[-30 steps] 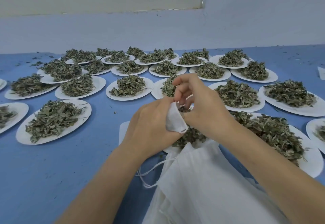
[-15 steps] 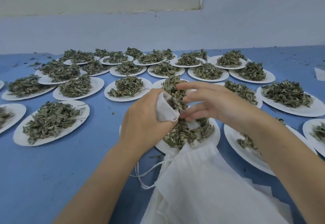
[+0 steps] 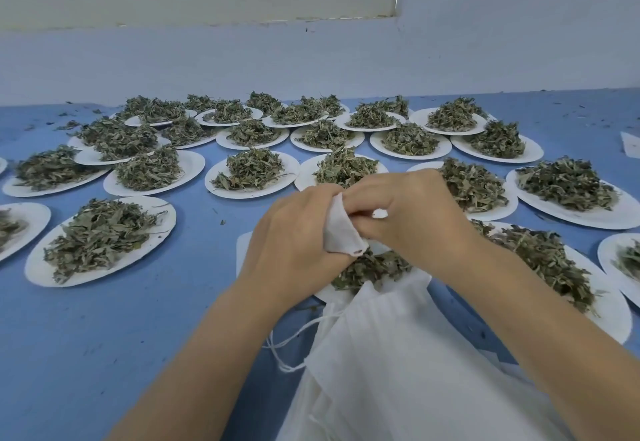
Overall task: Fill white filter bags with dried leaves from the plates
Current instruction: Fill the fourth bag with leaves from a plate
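- Your left hand (image 3: pixel 294 232) grips a small white filter bag (image 3: pixel 341 232), fingers curled round it, holding it up above the nearest plate.
- Your right hand (image 3: pixel 405 212) meets it at the bag's top edge, at 3 o'clock from the bag, with fingers bent down onto the opening; whether they hold leaves you cannot tell, since the fingertips are hidden.
- The bag's lower corner points down toward 5 o'clock, and a dark speck shows at its tip.
- Directly beneath both hands sits a white plate (image 3: pixel 242 250) with a heap of dried leaves (image 3: pixel 367 267), partly covered by your wrists.
- At 6 o'clock from that plate lies a pile of empty white bags (image 3: pixel 398 371), its upper edge overlapping the plate's near rim; thin white strings (image 3: pixel 294 340) trail off it toward 9 o'clock.
- At 3 o'clock another heaped plate (image 3: pixel 609 319) lies just beside your right forearm.
- At 9 o'clock a further heaped plate (image 3: pixel 38 267) stands well apart from your left hand.
- From 10 through 12 to 2 o'clock many more leaf-laden plates crowd the blue table (image 3: pixel 121 336), some overlapping at the rims.
- Loose leaf crumbs are scattered over the table, and a pale wall (image 3: pixel 311 59) rises behind it at 12 o'clock.
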Demonstrator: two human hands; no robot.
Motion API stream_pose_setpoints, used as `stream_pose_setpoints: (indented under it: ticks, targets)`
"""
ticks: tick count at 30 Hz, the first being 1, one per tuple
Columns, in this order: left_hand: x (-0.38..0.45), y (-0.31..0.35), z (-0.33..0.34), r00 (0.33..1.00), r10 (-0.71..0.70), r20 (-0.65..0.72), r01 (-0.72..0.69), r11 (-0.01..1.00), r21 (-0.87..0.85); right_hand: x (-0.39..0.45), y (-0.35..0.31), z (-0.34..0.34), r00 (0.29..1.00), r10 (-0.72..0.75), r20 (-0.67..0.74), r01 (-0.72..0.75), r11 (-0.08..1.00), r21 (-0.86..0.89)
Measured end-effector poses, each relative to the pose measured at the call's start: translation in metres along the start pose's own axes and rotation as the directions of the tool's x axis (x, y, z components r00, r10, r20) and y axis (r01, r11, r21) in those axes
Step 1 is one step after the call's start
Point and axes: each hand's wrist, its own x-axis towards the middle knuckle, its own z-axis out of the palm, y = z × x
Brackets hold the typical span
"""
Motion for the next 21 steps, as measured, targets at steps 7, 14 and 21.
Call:
stream_pose_setpoints:
  ticks: [7,14,21]
  targets:
    - [-0.001,0.0,-0.002,0.999,-0.035,-0.017,0.034,0.998,-0.058,0.0,0.001,-0.009,0.959,0.111,0.26,-0.181,0.948,0.263]
    - [-0.002,0.002,-0.001,0.999,-0.026,-0.022,0.024,0.996,-0.091,0.0,-0.006,0.006,0.989,0.048,0.143,-0.058,0.996,0.067]
    - [0.0,-0.011,-0.017,0.999,0.033,0.038,-0.032,0.999,-0.023,0.0,0.003,-0.014,0.938,0.231,0.258,-0.317,0.873,0.371]
